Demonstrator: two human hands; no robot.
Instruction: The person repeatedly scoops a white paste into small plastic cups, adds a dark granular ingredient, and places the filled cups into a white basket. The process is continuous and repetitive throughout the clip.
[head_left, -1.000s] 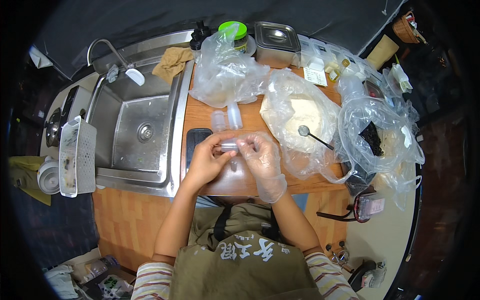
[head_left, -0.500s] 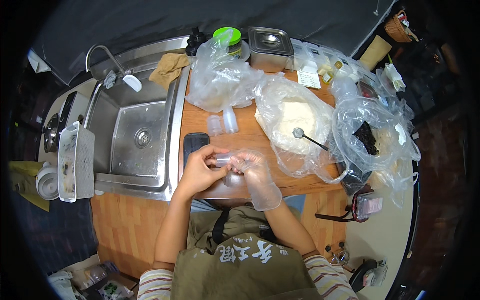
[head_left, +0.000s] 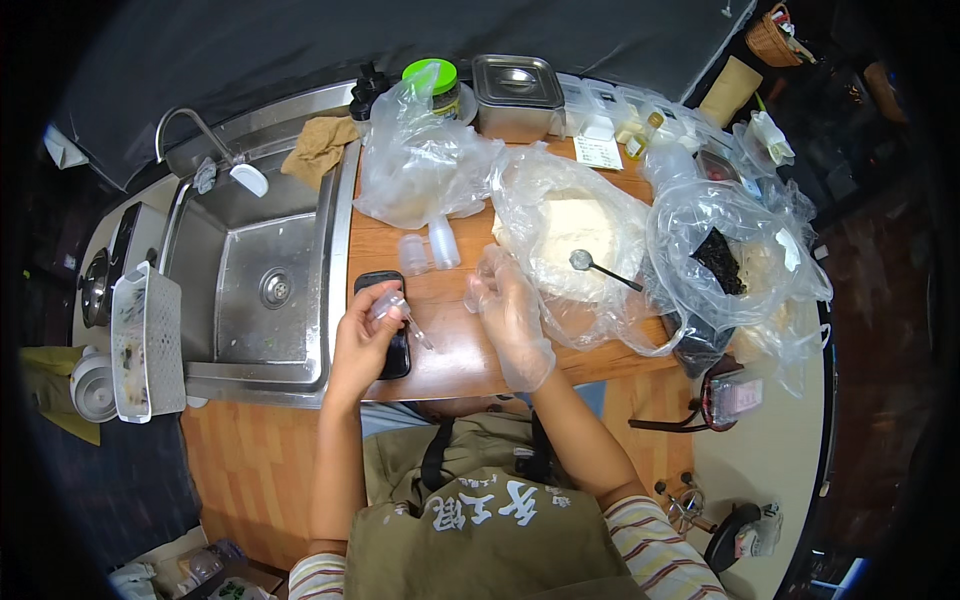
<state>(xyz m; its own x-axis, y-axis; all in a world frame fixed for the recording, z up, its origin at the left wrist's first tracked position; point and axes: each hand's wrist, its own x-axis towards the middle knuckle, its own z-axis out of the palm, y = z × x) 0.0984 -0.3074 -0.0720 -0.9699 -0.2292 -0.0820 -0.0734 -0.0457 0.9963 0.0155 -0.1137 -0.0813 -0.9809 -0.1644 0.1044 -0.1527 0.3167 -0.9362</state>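
Observation:
Between the fingers of my bare left hand is a small clear plastic cup, with a thin clear flap, perhaps its lid, hanging off toward the right. A black phone lies on the table partly beneath that hand. My right hand, in a loose clear plastic glove, hovers apart from it with fingers loosely bent and nothing visible in them. Just right of the glove sits an open clear bag of white powder, a dark-handled measuring spoon on top. Beyond my hands are more clear cups.
A steel sink with a tap stands left, a white basket beside it. At the back are a knotted plastic bag, a green-lidded jar and a lidded steel container. A bag with dark contents stands right.
My hands have come apart. The left moved left over the phone with the cup; the gloved right let go and moved right toward the powder bag. The whole view shifted slightly.

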